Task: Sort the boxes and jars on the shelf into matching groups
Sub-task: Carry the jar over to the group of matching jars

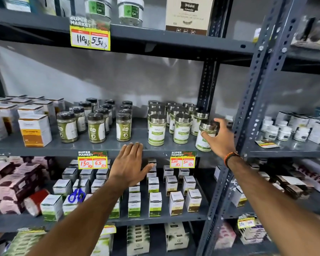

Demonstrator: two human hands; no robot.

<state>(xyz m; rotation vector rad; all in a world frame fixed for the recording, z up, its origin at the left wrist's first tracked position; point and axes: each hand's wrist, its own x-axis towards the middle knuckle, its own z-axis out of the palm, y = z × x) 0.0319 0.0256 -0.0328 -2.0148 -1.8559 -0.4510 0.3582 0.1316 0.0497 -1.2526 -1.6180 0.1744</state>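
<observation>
Risk sits at the shelf's (103, 147) front right corner, where the right hand (219, 137) grasps a steel-lidded jar (207, 133) near the edge, so a slip could topple it off or into neighbouring jars (181, 129); the left hand (130, 163) rests flat, holding nothing.

Retail shop. Grey slotted-steel shelf (155, 148) units stocked with rows of identical jars (156, 130) and boxes (175, 203); yellow "SUPER MARKET" price tags (92, 159) with handwritten rupee prices clipped along shelf front edges.
</observation>
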